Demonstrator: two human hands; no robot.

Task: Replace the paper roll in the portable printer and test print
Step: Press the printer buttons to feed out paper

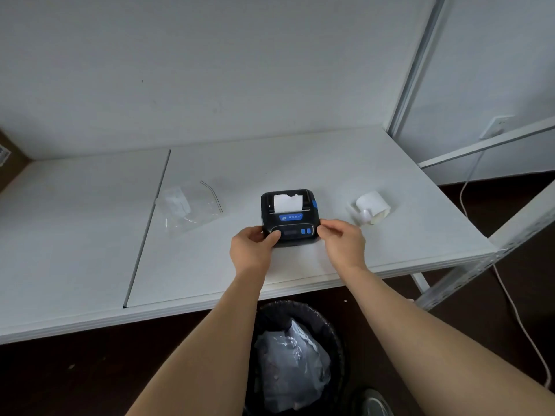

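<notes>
A small black portable printer [289, 216] with blue buttons and a blue label sits on the white table [210, 265], its lid closed. A torn strip of white paper [287, 202] sticks out of its top slot. My left hand [254, 246] grips the printer's near left corner, thumb resting on the front panel. My right hand [342, 241] holds the near right corner with its fingertips. A white paper roll [372, 208] lies on its side to the right of the printer, apart from it.
A clear plastic zip bag [187, 207] lies left of the printer. A black waste bin [295, 358] with crumpled plastic stands under the table's front edge. A white shelf frame [480, 271] and a white cable [510, 304] are at the right.
</notes>
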